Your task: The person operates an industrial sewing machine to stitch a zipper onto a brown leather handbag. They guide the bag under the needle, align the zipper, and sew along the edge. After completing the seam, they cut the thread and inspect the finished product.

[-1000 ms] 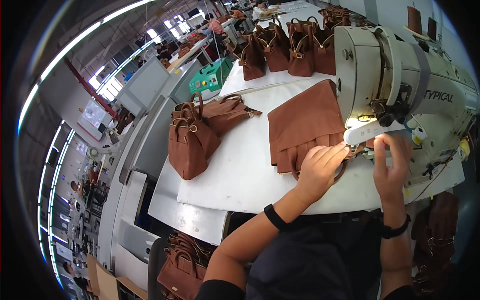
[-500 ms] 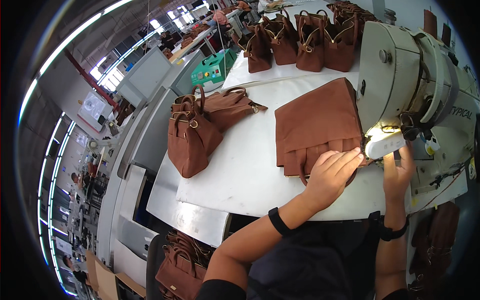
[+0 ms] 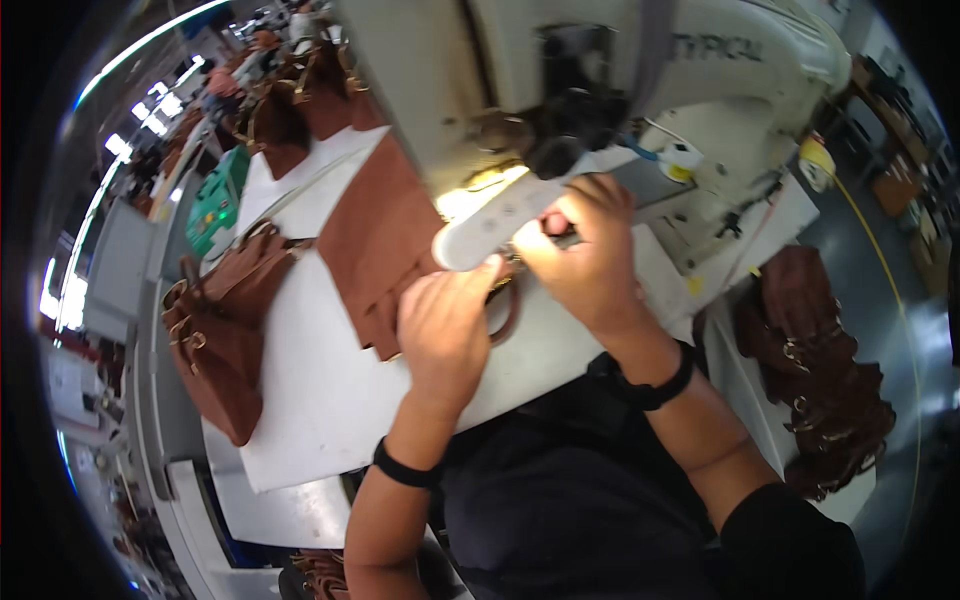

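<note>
A brown leather bag piece point(image 3: 375, 240) lies on the white table point(image 3: 310, 400) under a cream sewing machine point(image 3: 620, 70). My left hand point(image 3: 445, 325) rests palm down on the piece's near edge, fingers together. Just right of it, my right hand point(image 3: 585, 255) is curled around the leather close to the needle, beneath the machine's lit white lamp bar point(image 3: 500, 215). A brown strap loop point(image 3: 508, 315) shows between the two hands. The needle itself is hidden by the machine head.
A finished brown handbag point(image 3: 220, 330) lies at the table's left edge. More brown bags point(image 3: 300, 100) stand at the far end, next to a green box point(image 3: 215, 205). A heap of brown bags point(image 3: 825, 370) sits low on the right. A yellow cord point(image 3: 880, 260) runs down the right side.
The view has swung in close over the machine. My right hand has dropped from the lamp bar onto the leather by the needle; my left hand stays pressed on the piece.
</note>
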